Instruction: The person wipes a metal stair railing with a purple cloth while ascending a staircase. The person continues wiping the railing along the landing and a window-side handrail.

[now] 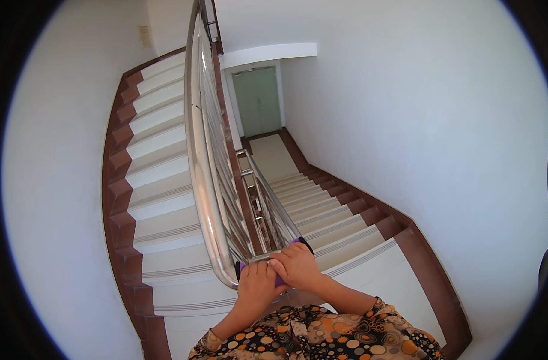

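A purple cloth with black edging (280, 281) lies over the bend of a stainless steel handrail (205, 211), in front of my body. Both my hands rest on it side by side, pressing it around the rail. My left hand (257, 281) and my right hand (296, 265) touch near their thumbs, and their fingers curl over the far side. Most of the cloth is hidden under them; a purple and black corner shows beyond each hand.
Pale steps with dark red borders (166, 193) run up on the left. Other steps (319, 207) descend on the right to a landing (274, 155) with a green double door (257, 101). White walls (391, 112) enclose the stairwell. A small paper notice (145, 36) hangs upper left.
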`<state>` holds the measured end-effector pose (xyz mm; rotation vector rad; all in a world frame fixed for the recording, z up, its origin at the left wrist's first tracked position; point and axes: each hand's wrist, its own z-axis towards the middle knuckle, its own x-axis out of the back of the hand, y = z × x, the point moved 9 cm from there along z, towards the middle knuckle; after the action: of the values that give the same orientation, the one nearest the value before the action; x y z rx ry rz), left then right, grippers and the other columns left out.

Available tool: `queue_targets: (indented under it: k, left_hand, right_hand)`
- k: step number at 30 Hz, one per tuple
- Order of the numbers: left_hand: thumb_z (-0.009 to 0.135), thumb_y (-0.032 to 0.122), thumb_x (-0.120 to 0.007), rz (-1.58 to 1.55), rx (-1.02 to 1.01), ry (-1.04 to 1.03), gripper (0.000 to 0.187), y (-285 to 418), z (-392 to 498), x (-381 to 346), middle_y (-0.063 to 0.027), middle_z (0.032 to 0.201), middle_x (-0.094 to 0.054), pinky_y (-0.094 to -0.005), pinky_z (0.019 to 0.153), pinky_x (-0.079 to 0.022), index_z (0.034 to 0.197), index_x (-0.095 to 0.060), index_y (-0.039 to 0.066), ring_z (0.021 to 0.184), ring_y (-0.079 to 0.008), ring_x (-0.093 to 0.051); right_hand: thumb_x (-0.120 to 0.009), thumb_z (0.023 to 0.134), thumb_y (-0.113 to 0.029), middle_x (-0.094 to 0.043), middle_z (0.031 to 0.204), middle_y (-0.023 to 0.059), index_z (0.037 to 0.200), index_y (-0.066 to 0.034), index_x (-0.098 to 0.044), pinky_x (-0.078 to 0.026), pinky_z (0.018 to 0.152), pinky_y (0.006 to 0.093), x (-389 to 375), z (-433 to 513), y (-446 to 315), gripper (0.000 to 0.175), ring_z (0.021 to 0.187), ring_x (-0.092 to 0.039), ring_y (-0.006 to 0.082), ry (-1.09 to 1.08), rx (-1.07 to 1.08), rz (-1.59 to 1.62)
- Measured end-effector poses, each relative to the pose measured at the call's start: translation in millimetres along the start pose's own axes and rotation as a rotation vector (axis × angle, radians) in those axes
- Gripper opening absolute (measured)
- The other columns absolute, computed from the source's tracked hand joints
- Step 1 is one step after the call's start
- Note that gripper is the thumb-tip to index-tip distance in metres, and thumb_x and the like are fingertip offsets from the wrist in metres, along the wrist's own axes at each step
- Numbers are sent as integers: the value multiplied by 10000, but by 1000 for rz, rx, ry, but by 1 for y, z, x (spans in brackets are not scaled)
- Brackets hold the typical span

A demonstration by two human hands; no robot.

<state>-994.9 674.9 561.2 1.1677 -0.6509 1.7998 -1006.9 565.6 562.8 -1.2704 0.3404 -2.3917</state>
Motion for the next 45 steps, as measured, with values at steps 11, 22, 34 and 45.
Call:
queue_targets:
  k: [11, 22, 34, 45]
  left_hand:
    - [790, 430, -851, 38, 6, 165, 682, 4, -11, 14, -157, 1193, -643, -482, 985, -451, 1239, -601, -18, 1068, -360, -623]
    - [782, 593, -829, -51, -19, -93, 814, 13, 17, -8, -127, 1080, -631, -445, 888, -449, 1255, -607, -31, 971, -319, -613]
    - [842, 609, -781, -36, -73, -95, 821, 22, 27, -8, -134, 1108, -648, -417, 873, -465, 1305, -609, -46, 972, -297, -637]
    - [808, 600, -807, -15, -83, -61, 810, 26, 27, -5, -125, 1093, -662, -419, 871, -475, 1288, -614, -23, 982, -290, -643]
  right_hand:
    - [-594, 1048, -401, -780, 965, 80, 1076, -86, -763, -494, 954, 416, 1, 4, -15, 359, 932, -730, 274, 8, 85, -17]
    - [-642, 1010, -331, -799, 952, 97, 1053, -89, -807, -532, 956, 428, 5, 8, 27, 296, 898, -744, 293, 19, 28, 241]
    - [-672, 964, -255, -767, 889, 105, 975, -83, -802, -547, 919, 443, 10, 5, 43, 216, 857, -727, 317, 129, 37, 318]
    - [-629, 1001, -222, -759, 905, 106, 970, -74, -789, -505, 989, 466, 10, -1, 41, 220, 895, -714, 321, 193, 31, 262]
